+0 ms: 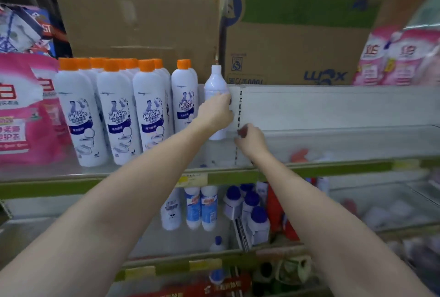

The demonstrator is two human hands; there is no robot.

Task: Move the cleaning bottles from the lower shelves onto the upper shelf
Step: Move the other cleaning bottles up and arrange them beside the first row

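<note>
You set a white bottle on the upper shelf.

Stand it flat, snug beside the orange-cap bottles (123, 111) on its left, then let go gently. Your left hand (215, 112) wraps round the white bottle (215, 85), far back by the shelf post (239, 116). Your right hand (250, 141) is curled just right of it; I cannot tell if it touches. More bottles (201, 206) wait on the lower shelf.

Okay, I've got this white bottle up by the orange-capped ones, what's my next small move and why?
Probably set it down and let go. Your left hand grips the white bottle upright at the upper shelf, just right of the orange-capped bottles, its base apparently at shelf level. Your right hand holds nothing.
</note>
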